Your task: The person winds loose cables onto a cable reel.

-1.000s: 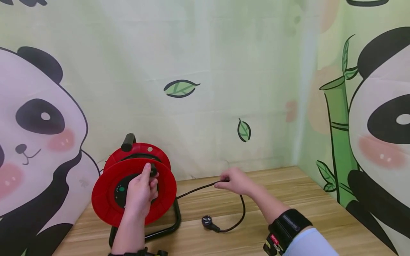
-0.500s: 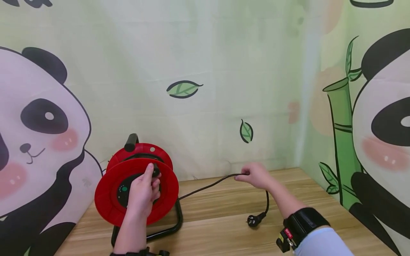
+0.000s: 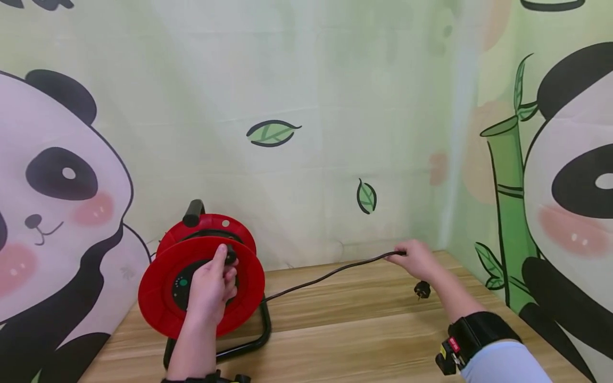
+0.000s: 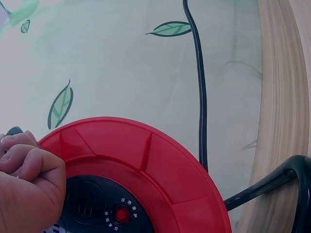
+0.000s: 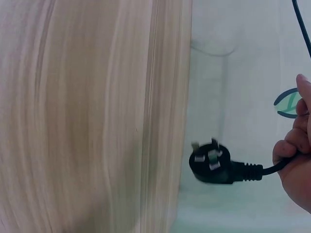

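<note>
A red cable reel [image 3: 155, 287] with a black centre panel stands on the wooden table at the left. My left hand [image 3: 210, 290] grips the black crank knob [image 3: 231, 254] on the reel's front disc. From the reel's right side a black cable [image 3: 330, 274] runs up to my right hand [image 3: 416, 260], whose fingers are curled round it above the table. The black plug [image 5: 211, 162] hangs from the short end below that hand, its prongs showing in the right wrist view. In the left wrist view, curled fingers [image 4: 36, 162] hide most of the knob.
The reel's black tube frame [image 3: 265, 324] rests on the wooden table [image 3: 335, 340]. A carrying handle [image 3: 193, 213] tops the reel. Behind the table hangs a printed backdrop [image 3: 311, 106] with pandas, leaves and bamboo.
My right hand has moved right and slightly up with the cable, which has lengthened between reel and hand. The plug has lifted off the table. My left hand stays on the knob.
</note>
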`<control>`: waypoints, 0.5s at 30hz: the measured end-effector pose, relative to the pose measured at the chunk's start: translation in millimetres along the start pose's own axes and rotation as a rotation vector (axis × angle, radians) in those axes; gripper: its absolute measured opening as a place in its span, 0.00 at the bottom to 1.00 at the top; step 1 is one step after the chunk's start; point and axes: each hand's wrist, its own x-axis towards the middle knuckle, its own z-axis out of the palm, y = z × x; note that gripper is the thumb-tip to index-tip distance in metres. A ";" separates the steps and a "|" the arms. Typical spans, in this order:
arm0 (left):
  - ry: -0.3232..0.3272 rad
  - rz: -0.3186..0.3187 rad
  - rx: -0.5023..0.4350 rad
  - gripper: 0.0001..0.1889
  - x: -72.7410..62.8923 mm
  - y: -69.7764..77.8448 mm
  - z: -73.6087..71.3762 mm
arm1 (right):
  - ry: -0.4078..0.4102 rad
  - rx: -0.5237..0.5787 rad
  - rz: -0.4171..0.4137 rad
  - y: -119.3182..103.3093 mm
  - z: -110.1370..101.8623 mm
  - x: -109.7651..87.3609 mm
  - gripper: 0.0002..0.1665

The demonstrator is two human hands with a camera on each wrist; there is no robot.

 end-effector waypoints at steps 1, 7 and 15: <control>0.000 -0.001 -0.001 0.35 -0.2 0.2 -0.2 | 0.000 0.002 0.005 -0.4 0.2 0.0 0.22; -0.002 0.000 0.004 0.31 -1.7 0.7 -0.9 | -0.009 0.009 0.046 -3.1 1.4 -0.2 0.23; -0.015 -0.012 0.052 0.32 -0.9 -4.4 5.7 | -0.058 0.058 0.090 -12.1 12.2 1.0 0.29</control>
